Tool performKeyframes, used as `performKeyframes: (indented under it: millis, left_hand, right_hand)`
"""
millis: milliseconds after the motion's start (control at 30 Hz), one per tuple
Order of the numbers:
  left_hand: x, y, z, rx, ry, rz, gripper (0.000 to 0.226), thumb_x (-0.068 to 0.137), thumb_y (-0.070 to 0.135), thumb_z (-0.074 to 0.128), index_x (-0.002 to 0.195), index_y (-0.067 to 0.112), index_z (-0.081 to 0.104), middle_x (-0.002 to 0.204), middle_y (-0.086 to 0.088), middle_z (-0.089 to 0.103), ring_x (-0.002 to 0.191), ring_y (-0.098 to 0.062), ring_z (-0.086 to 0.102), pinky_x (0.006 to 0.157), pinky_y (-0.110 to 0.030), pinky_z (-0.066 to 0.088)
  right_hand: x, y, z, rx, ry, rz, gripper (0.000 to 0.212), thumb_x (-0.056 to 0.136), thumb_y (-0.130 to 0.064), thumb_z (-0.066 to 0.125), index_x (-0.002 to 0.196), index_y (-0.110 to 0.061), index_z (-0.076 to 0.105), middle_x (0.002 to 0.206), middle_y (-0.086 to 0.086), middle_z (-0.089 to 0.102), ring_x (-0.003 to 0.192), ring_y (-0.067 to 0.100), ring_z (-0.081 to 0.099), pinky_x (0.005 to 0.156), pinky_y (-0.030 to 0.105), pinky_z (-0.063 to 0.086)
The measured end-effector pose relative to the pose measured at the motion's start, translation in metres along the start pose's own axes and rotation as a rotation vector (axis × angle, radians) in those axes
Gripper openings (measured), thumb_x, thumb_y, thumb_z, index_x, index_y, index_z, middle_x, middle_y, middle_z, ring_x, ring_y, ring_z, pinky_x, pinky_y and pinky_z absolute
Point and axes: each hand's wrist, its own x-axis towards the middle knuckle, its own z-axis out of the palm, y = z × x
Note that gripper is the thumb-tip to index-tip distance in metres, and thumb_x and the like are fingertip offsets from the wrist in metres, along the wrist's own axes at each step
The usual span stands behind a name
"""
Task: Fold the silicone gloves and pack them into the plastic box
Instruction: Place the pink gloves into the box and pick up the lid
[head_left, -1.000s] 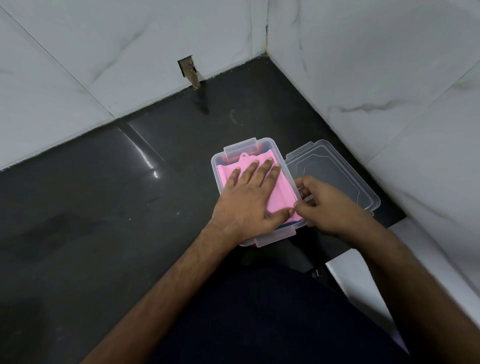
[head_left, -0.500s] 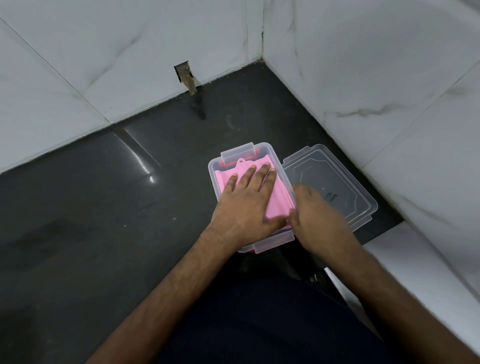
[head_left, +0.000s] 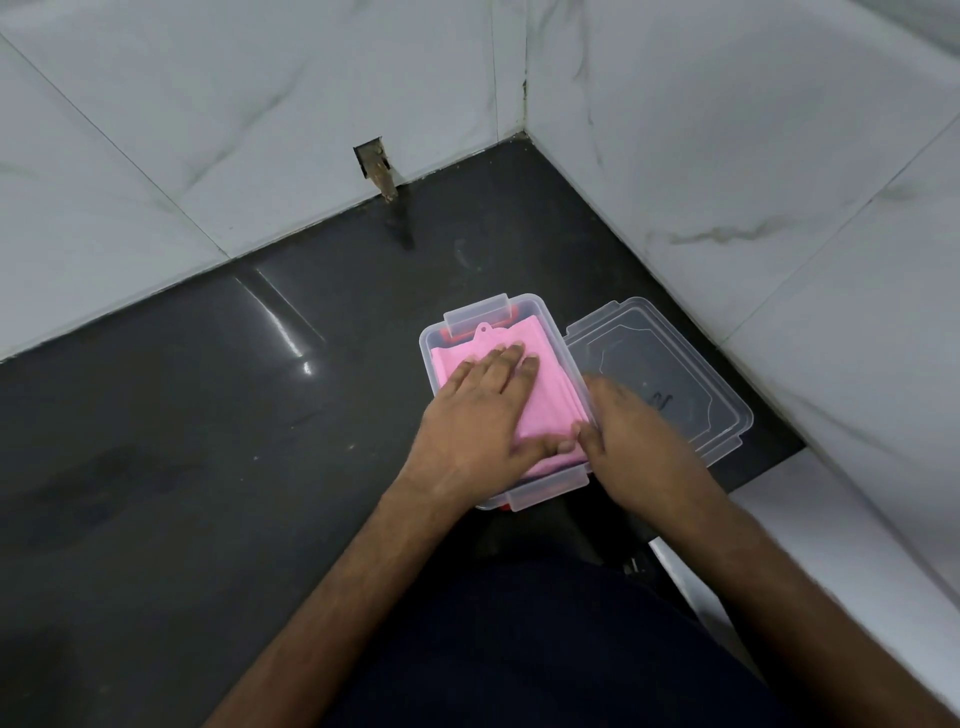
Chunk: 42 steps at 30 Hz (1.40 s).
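On the dark counter (head_left: 218, 467), near the corner of the white marble walls (head_left: 727, 130), sits the clear box (head_left: 434, 345) with the folded pink gloves (head_left: 550, 395) inside it. Red seal strips show at its far and near ends, partly behind the clear latch flaps. A small hanging tab of the gloves pokes up at the far end; the near part of the gloves is covered by the hands, so how the layers lie there cannot be made out.

Left hand (head_left: 480, 421) lies flat on the gloves, fingers (head_left: 506, 364) straight and spread, thumb stretched toward the right, pressing down and gripping nothing. Right hand (head_left: 631, 441) is blurred; it rests at the box's right rim, its thumb tip just beside the left thumb at the gloves' near right corner. Its other fingers are hidden under the back of the hand, so whether they curl round the rim or hold anything cannot be told.

Just right of the box lies the clear lid (head_left: 691, 384), its near left part hidden by the right hand. Both forearms run off the bottom edge, above dark clothing.
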Motion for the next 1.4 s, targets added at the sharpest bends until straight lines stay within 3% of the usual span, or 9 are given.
performKeyframes:
  millis: [133,267,400,500,633,1000,1100,1267,1400]
  left_hand:
    - [-0.02,-0.017,-0.027,0.05,0.081,-0.072,0.062,0.103,0.054,0.045,0.152,0.017,0.05,0.164,-0.008,0.041,0.153,-0.027,0.033,0.129,-0.041,0.008]
    - [-0.029,-0.027,-0.041,0.068,0.114,-0.175,0.039,0.1,0.034,0.064,0.135,0.016,0.068,0.14,-0.003,0.06,0.133,-0.025,0.052,0.128,-0.041,0.014]
    - [-0.028,-0.032,-0.039,0.045,0.067,-0.177,0.04,0.102,0.045,0.059,0.132,0.022,0.071,0.14,0.002,0.063,0.136,-0.016,0.052,0.128,-0.038,0.014]
    - [-0.025,-0.031,-0.033,0.077,0.029,-0.186,0.049,0.102,0.058,0.048,0.131,0.025,0.07,0.147,0.005,0.062,0.15,-0.015,0.04,0.129,-0.04,0.007]
    - [-0.019,-0.028,-0.027,0.182,0.025,-0.253,0.059,0.101,0.07,0.035,0.121,0.031,0.074,0.148,0.005,0.063,0.155,-0.018,0.032,0.129,-0.05,0.005]
    - [-0.021,-0.02,-0.023,0.191,-0.023,-0.284,0.065,0.102,0.069,0.029,0.137,0.026,0.062,0.158,0.004,0.052,0.161,-0.029,0.014,0.121,-0.052,-0.023]
    - [-0.023,-0.017,-0.025,0.184,-0.027,-0.253,0.065,0.103,0.067,0.029,0.143,0.024,0.058,0.16,0.001,0.048,0.161,-0.028,0.013,0.123,-0.052,-0.02]
    - [-0.027,-0.007,-0.029,0.103,0.053,-0.192,0.058,0.106,0.059,0.032,0.15,0.026,0.051,0.161,0.001,0.047,0.158,-0.022,0.026,0.128,-0.046,-0.009]
    - [-0.025,0.007,-0.029,0.048,0.13,-0.099,0.053,0.107,0.055,0.034,0.147,0.026,0.056,0.157,0.002,0.053,0.154,-0.019,0.035,0.129,-0.042,-0.002]
  right_hand:
    - [-0.003,-0.008,-0.003,-0.071,0.079,-0.018,0.074,0.103,-0.028,0.052,0.158,-0.028,0.003,0.15,0.01,0.038,0.128,0.028,0.053,0.103,0.05,0.051]
    - [0.006,-0.016,-0.007,-0.231,0.121,-0.159,0.074,0.101,-0.03,0.056,0.16,-0.028,0.013,0.167,0.004,0.01,0.153,0.027,0.017,0.119,0.05,0.036]
    - [0.018,-0.021,-0.006,-0.415,0.017,-0.301,0.073,0.104,-0.031,0.052,0.162,-0.027,0.008,0.171,-0.005,-0.011,0.157,0.024,-0.007,0.124,0.049,0.018]
    - [0.024,-0.019,0.0,-0.518,-0.032,-0.321,0.075,0.102,-0.034,0.055,0.161,-0.029,0.01,0.171,-0.005,-0.009,0.156,0.027,-0.019,0.124,0.051,0.01]
    - [0.03,-0.013,0.004,-0.507,-0.035,-0.232,0.071,0.104,-0.033,0.051,0.162,-0.029,0.01,0.171,-0.008,-0.002,0.152,0.027,-0.028,0.123,0.056,0.002]
    - [0.045,-0.008,0.011,-0.464,-0.073,-0.186,0.081,0.1,-0.038,0.057,0.162,-0.03,0.005,0.171,-0.009,-0.002,0.153,0.027,-0.027,0.122,0.057,0.0]
    - [0.044,-0.01,0.01,-0.473,-0.055,-0.211,0.082,0.099,-0.037,0.059,0.162,-0.029,0.006,0.171,-0.008,0.0,0.154,0.026,-0.024,0.122,0.056,0.004]
    - [0.032,-0.01,0.001,-0.355,0.002,-0.269,0.08,0.1,-0.043,0.056,0.161,-0.033,0.006,0.171,-0.013,0.0,0.156,0.016,-0.017,0.123,0.05,0.003]
    - [0.012,-0.004,-0.004,-0.242,0.086,-0.279,0.071,0.102,-0.046,0.049,0.161,-0.034,0.011,0.17,-0.013,0.007,0.157,0.012,-0.006,0.123,0.045,0.007]
